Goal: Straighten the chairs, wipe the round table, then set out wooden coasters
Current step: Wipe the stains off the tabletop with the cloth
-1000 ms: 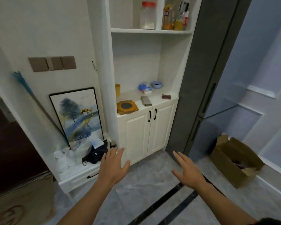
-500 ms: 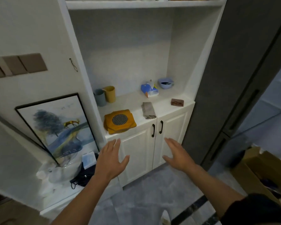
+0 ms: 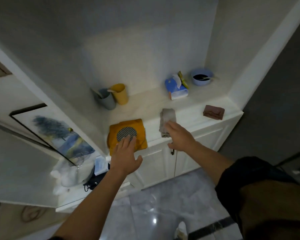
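Both hands have risen to the bench [image 3: 194,108]: the left hand [image 3: 125,158], fingers spread, over the yellow pad [image 3: 140,126]; the right hand [image 3: 180,137], fingers straight, reaching the grey cloth [image 3: 168,115].

Folded grey cloth [image 3: 167,116] on white countertop [image 3: 190,116]

On counter [image 3: 189,108]: mat stack [image 3: 126,125] left, folded cloth [image 3: 167,115] right; cups [image 3: 120,94] behind stack, tissue pack [image 3: 177,89] behind cloth.

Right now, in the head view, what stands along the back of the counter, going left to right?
Grey cup → yellow cup → blue tissue pack → blue bowl.
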